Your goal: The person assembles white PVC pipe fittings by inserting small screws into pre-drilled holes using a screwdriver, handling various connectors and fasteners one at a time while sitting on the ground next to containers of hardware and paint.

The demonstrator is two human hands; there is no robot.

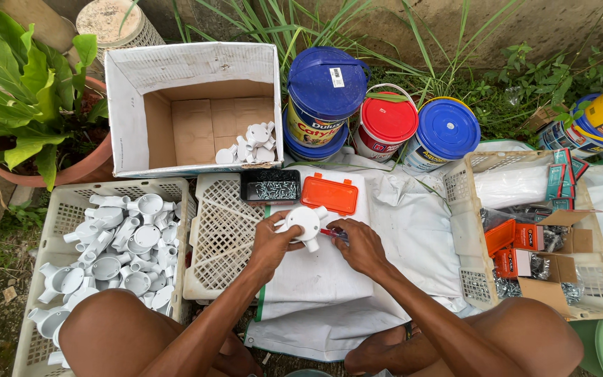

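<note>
Hands on junction box, perhaps mid-sheet

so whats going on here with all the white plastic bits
A seated person holds a round white junction box in the left hand, over a white sheet. The right hand holds a red-handled tool against the box. A beige crate at the left is full of similar white fittings, and a few more lie in the cardboard box behind. A small black tray of screws sits by an orange lid.
</note>
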